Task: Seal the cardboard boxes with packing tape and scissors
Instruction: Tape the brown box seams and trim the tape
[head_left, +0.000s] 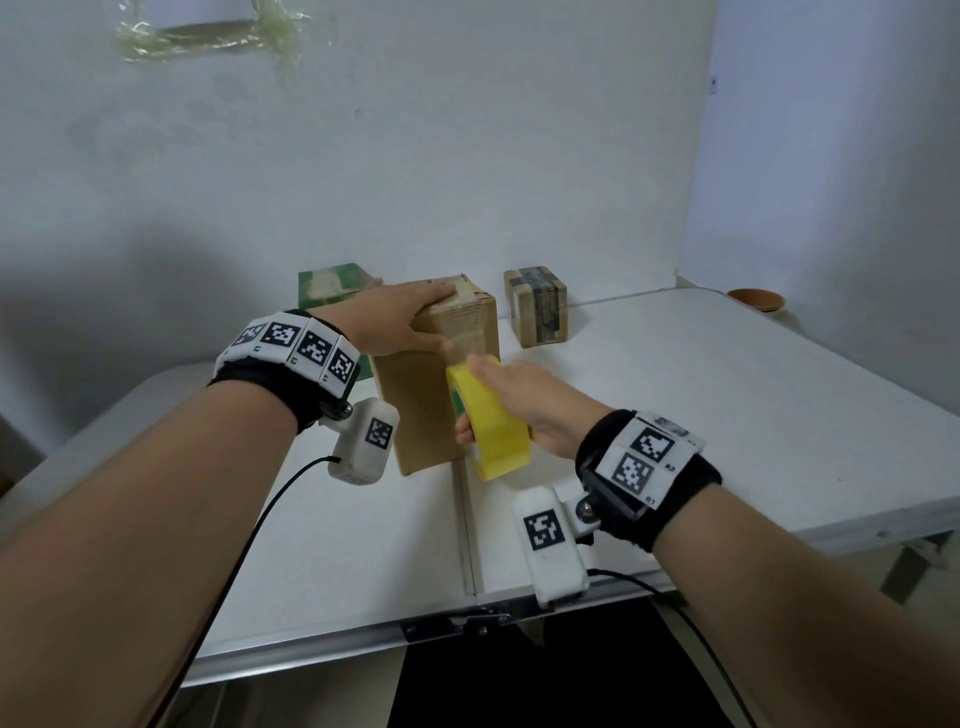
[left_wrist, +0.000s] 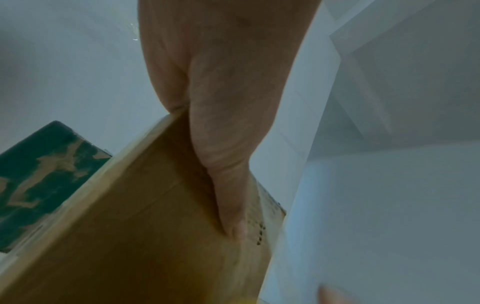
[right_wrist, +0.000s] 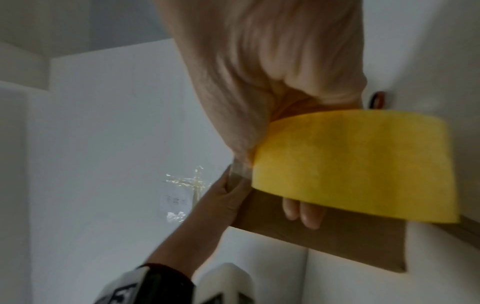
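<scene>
1. While the left hand (head_left: 400, 317) lies flat over the top of the tall brown cardboard box (head_left: 431, 395), fingers straight and pressing down with the thumb (left_wrist: 233, 216) along the near face, the chief risk, as I judge it, is the box tipping or sliding on the white tabletop (head_left: 675, 415) if the roll is pulled harder than that hand can hold.
2. A second risk: the clear strip could crease or stick to itself, since a short stretch of it (right_wrist: 239, 170) seems to run from the roll to the box edge near the left hand (the right wrist view is blurred, so I cannot say how firmly it is stuck down).
3. The right hand (head_left: 524, 400) is clamped on the yellow roll of packing tape (head_left: 491, 421), fingers (right_wrist: 303, 214) curled through its core.
4. The roll sits just beside the box's near right edge, below the left hand; whether it touches the cardboard I cannot tell.
5. The box stands upright mid-tabletop, with a worn green box (head_left: 332, 286) behind it and a small, already taped cardboard box (head_left: 537, 306) at the back right.
6. Scissors are not in view.
</scene>
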